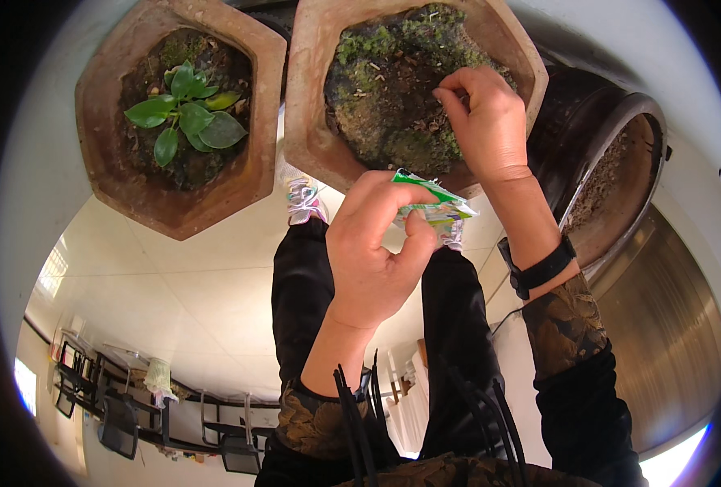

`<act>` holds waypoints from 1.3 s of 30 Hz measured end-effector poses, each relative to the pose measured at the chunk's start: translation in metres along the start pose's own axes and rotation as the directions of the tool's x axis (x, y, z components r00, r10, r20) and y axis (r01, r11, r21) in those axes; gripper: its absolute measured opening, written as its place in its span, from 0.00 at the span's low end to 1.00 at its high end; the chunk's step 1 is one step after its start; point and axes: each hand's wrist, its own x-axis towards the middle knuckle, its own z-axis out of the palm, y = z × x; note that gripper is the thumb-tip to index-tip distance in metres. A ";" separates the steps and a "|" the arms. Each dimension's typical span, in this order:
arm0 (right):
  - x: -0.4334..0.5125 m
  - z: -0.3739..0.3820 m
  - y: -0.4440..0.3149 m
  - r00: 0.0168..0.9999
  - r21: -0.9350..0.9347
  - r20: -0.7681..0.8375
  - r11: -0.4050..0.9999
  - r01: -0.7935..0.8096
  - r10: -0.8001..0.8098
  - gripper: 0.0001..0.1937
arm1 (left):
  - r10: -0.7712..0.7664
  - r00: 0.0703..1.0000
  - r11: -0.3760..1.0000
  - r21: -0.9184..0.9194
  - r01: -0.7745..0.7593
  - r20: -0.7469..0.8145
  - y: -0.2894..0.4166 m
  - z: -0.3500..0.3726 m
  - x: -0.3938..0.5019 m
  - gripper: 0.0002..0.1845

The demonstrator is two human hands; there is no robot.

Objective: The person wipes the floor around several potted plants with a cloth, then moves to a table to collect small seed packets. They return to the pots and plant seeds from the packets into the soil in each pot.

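My left hand (376, 249) grips a small green-and-white plastic packet (430, 201) between thumb and fingers, just below the near rim of a large hexagonal clay pot (315, 143). The packet bears print, and its top edge looks torn. Over the right side of that pot, my right hand (485, 115) pinches thumb and forefinger together close to the dark soil (406, 91). Whether anything tiny sits between those fingertips is hidden. Green moss (369, 45) covers parts of the soil, and small pale bits (377, 74) are scattered on it.
Left of it stands a second hexagonal clay pot (181, 222) with a leafy green plant (193, 115). A dark glazed pot (656, 131) holding dry soil (601, 176) is at the right. Several black chairs (119, 423) line the lower left, beyond the tiled floor (214, 274).
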 end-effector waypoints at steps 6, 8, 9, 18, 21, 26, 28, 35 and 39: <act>0.000 0.013 -0.006 0.996 -0.049 0.084 0.999 -0.016 0.020 0.07 | 0.002 1.000 1.000 -0.002 -0.002 0.005 0.000 0.001 -0.002 0.09; 0.002 0.017 -0.007 0.995 -0.084 0.094 0.996 -0.035 0.043 0.07 | -0.008 1.000 1.000 -0.018 0.008 0.011 0.000 0.002 -0.002 0.09; 0.002 0.017 -0.007 0.996 -0.091 0.084 0.995 -0.026 0.034 0.06 | 0.003 1.000 1.000 -0.010 -0.002 0.015 0.000 0.002 -0.002 0.09; 0.001 0.020 -0.007 0.994 -0.112 0.105 0.993 -0.027 0.039 0.07 | 0.018 0.999 1.000 -0.021 -0.017 0.037 0.002 0.002 -0.003 0.08; 0.004 0.012 0.000 0.988 0.010 0.144 0.998 -0.057 0.055 0.05 | 0.022 0.999 0.999 -0.025 -0.021 0.031 0.003 0.004 -0.005 0.08; -0.010 -0.003 0.001 0.998 -0.031 0.065 0.999 -0.011 0.013 0.05 | 0.007 0.999 0.999 -0.037 -0.006 0.046 0.005 0.004 -0.009 0.09; -0.012 -0.003 -0.003 0.997 -0.044 0.067 0.999 0.031 -0.028 0.06 | 0.004 0.999 0.999 -0.038 -0.002 0.050 0.005 0.004 -0.009 0.09; -0.010 0.010 -0.013 0.988 -0.181 0.147 0.980 0.078 -0.051 0.07 | 0.020 0.999 0.999 -0.028 -0.018 0.050 0.005 0.005 -0.009 0.09; -0.013 0.013 -0.018 0.997 -0.171 0.042 0.983 0.066 -0.059 0.07 | 0.016 0.999 0.999 -0.028 -0.015 0.047 0.005 0.006 -0.009 0.09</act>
